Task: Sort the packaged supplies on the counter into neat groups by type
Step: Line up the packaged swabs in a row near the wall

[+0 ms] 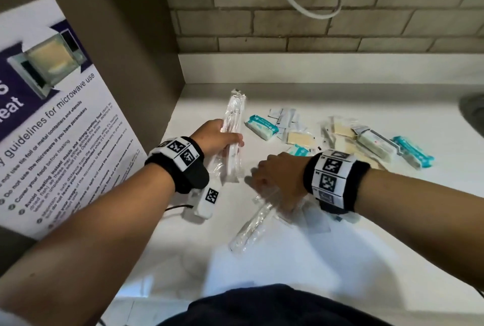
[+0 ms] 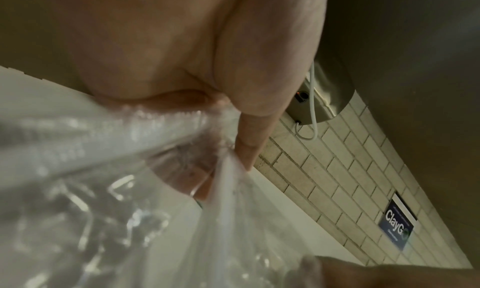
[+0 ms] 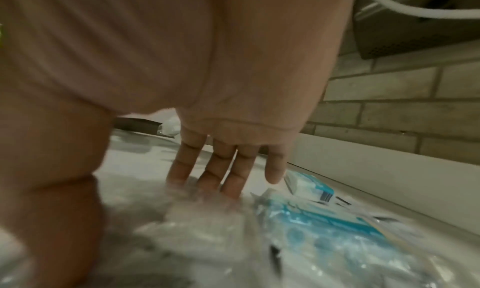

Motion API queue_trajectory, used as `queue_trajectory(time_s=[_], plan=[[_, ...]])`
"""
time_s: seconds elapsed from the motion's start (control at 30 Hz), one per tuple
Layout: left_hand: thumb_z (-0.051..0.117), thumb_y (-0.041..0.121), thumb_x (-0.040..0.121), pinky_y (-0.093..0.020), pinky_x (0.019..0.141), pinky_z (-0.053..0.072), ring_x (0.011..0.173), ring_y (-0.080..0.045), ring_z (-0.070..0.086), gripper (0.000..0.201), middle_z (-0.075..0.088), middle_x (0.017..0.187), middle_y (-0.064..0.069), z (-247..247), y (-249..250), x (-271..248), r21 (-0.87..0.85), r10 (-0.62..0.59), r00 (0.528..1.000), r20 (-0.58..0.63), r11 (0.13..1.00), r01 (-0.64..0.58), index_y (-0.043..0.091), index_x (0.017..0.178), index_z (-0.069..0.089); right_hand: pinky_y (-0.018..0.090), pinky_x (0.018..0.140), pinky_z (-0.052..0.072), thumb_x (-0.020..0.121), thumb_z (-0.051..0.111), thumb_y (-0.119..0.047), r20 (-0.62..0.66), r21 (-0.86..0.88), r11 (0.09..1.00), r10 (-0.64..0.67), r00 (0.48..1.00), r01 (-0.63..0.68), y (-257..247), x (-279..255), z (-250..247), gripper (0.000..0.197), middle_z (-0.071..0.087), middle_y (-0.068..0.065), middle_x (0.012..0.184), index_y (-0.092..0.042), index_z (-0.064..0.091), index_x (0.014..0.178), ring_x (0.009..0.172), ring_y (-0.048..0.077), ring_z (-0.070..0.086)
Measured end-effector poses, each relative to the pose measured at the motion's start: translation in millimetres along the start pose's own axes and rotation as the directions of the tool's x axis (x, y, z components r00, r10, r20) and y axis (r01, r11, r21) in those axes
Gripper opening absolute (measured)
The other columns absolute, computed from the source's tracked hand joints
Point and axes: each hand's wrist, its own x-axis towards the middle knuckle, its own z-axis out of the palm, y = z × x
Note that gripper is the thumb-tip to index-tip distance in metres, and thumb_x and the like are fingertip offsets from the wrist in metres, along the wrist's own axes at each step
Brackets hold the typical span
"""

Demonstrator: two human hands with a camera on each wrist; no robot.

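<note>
A: Risks first. You're holding a clear utensil packet (image 1: pixel 231 126) in your left hand (image 1: pixel 214 139), up against the side panel (image 1: pixel 146 37) at the counter's (image 1: pixel 340 95) left end. The film looks slick and loose, so I'm guessing the packet could be sliding out of the wrap if you're only catching plastic.

B: And the right side?

A: Your right hand (image 1: pixel 275 173) is coming down on a second clear utensil packet (image 1: pixel 251 223), lying diagonally near the counter's front edge. It's overlapping some flat clear sachets (image 1: pixel 311 218) under your wrist. If you're scooping low, you're probably dragging those along and mixing types.

B: Fingers?

A: Left: fingers curled over the packet, thumb (image 2: pixel 259 108) pressing the film from the other side, so you're gripping it. Right: fingers (image 3: pixel 207 169) nearly straight and slightly spread, tips touching the crinkled plastic, nothing closed yet. The right wrist view is blurred, so I can't tell whether they're pressing or just brushing.

B: Rest of the supplies?

A: Sitting unsorted in the middle-right of the counter: teal wipe packs (image 1: pixel 262 126), small white sachets (image 1: pixel 284 114), beige packets (image 1: pixel 297 138), a white boxed item (image 1: pixel 374 143), another teal pack (image 1: pixel 413 151) at the far right. Sleeve or wristband could be sweeping through that heap if you're reaching across carelessly.
</note>
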Motion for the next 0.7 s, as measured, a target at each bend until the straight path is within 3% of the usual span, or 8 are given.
queue_trajectory(time_s=[0.1,0.17,0.27,0.37,0.5,0.6,0.63,0.7], plan=[[0.065,0.019,0.091,-0.027,0.065,0.053,0.082,-0.02,0.068,0.019,0.075,0.098,-0.008,4,0,-2,-0.005,-0.005,1.0,0.011,1.0,0.005,0.008,0.107,0.061,0.029,0.077,0.045,0.074,0.069,-0.026,-0.007,0.087,0.996,0.003,1.0,-0.002,-1,-3,-6,0.03,0.056,-0.009,0.09,-0.023,0.056,0.099,0.085,0.016,0.054],[0.065,0.02,0.09,-0.025,0.064,0.052,0.083,-0.019,0.069,0.02,0.075,0.097,-0.007,4,-4,-2,0.001,-0.017,1.0,-0.003,1.0,0.017,0.009,0.107,0.059,0.027,0.073,0.04,0.075,0.071,-0.024,0.029,0.079,0.997,-0.009,1.0,0.007,-2,-2,-9,0.027,0.056,-0.009,0.089,-0.022,0.057,0.098,0.082,0.015,0.051],[0.068,0.022,0.087,-0.026,0.065,0.052,0.083,-0.02,0.067,0.026,0.074,0.098,-0.009,-5,-8,0,0.035,-0.027,0.996,-0.084,0.999,0.03,0.008,0.106,0.057,0.025,0.071,0.043,0.078,0.072,-0.023,0.019,0.112,0.994,0.008,1.0,-0.01,1,0,-15,0.023,0.066,0.0,0.094,-0.019,0.063,0.099,0.082,0.015,0.054],[0.07,0.023,0.084,-0.029,0.066,0.051,0.074,-0.02,0.06,0.031,0.071,0.103,-0.016,-17,-13,1,0.032,-0.069,0.989,-0.134,0.997,0.074,0.011,0.104,0.05,0.02,0.057,0.04,0.078,0.069,-0.017,-0.04,0.168,0.986,0.026,0.999,-0.019,8,-4,-36,0.016,0.06,-0.003,0.08,-0.016,0.063,0.093,0.078,0.016,0.053],[0.071,0.027,0.079,-0.032,0.066,0.048,0.062,-0.019,0.055,0.035,0.073,0.1,-0.016,-29,-14,5,0.038,-0.093,0.985,-0.148,0.994,0.099,0.007,0.104,0.057,0.027,0.072,0.047,0.072,0.065,-0.008,-0.194,0.087,0.996,0.037,0.98,-0.021,21,-6,-78,0.018,0.059,-0.004,0.084,-0.021,0.062,0.085,0.08,0.019,0.053],[0.072,0.022,0.075,-0.026,0.055,0.043,0.05,-0.017,0.049,0.022,0.069,0.078,-0.012,-36,-12,12,0.043,-0.108,0.974,-0.198,0.992,0.119,0.01,0.09,0.061,0.025,0.069,0.043,0.076,0.058,-0.002,-0.304,-0.023,0.999,0.038,0.952,-0.047,29,11,-109,0.025,0.056,-0.004,0.087,-0.025,0.053,0.068,0.087,0.023,0.058],[0.074,0.02,0.073,-0.026,0.054,0.042,0.049,-0.018,0.048,0.021,0.063,0.069,-0.009,-38,-13,14,0.045,-0.124,0.969,-0.215,0.99,0.137,0.009,0.087,0.062,0.026,0.069,0.042,0.077,0.055,0.0,-0.319,-0.059,0.997,0.028,0.947,-0.049,29,20,-115,0.027,0.059,-0.001,0.092,-0.027,0.057,0.071,0.092,0.025,0.06],[0.076,0.019,0.067,-0.026,0.055,0.041,0.051,-0.02,0.048,0.022,0.058,0.064,-0.006,-40,-16,19,0.047,-0.153,0.96,-0.235,0.985,0.169,0.008,0.083,0.065,0.025,0.072,0.041,0.082,0.051,0.003,-0.302,-0.146,0.989,-0.018,0.953,-0.028,25,42,-119,0.031,0.062,0.006,0.11,-0.018,0.068,0.097,0.101,0.027,0.061]])
